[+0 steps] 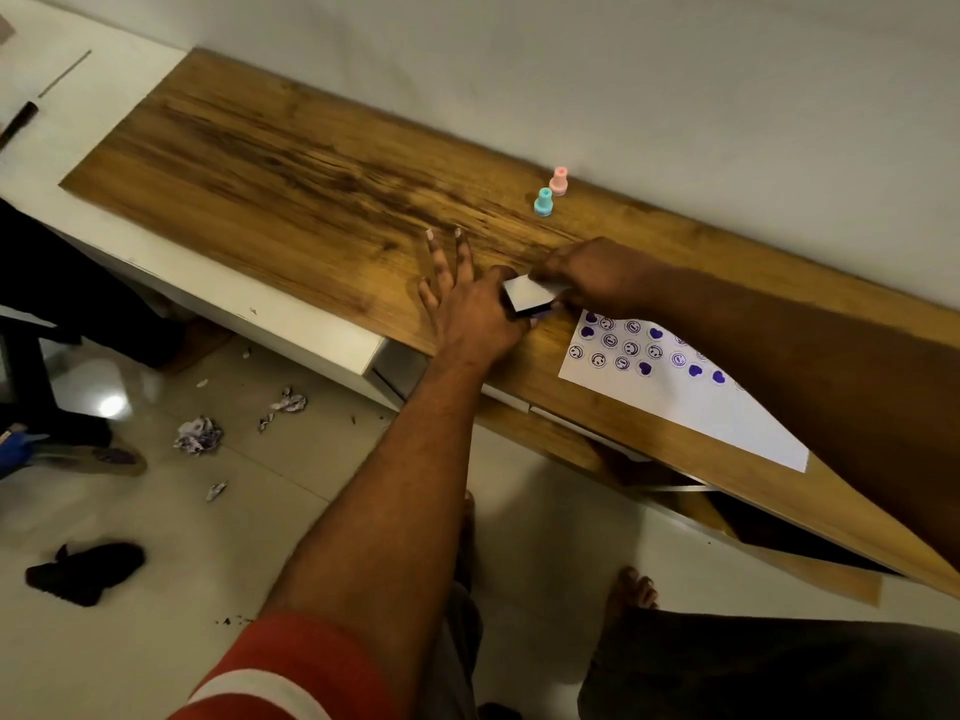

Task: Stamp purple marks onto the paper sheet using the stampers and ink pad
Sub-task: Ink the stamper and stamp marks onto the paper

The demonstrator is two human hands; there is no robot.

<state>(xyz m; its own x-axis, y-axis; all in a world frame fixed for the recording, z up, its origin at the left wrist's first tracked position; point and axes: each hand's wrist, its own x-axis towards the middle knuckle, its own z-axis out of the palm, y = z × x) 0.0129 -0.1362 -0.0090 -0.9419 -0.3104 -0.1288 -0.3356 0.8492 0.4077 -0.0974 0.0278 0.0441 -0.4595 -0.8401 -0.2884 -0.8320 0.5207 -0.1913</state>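
A small flat ink pad (530, 296) with a pale lid and dark base sits on the wooden tabletop (291, 163), between my two hands. My left hand (467, 309) holds its left side with the thumb while the other fingers spread flat on the wood. My right hand (597, 275) grips its right side and lid. The white paper sheet (691, 407) lies to the right, partly under my right forearm, and bears several purple smiley and heart marks. A teal stamper (543, 202) and a pink stamper (559, 181) stand upright beyond the hands, near the wall.
The tabletop runs along a white wall (675, 70), with its front edge just below the paper. A dark tool (18, 124) lies on the white surface at far left. Crumpled paper scraps (200, 433) and a dark shoe (85, 571) are on the tiled floor.
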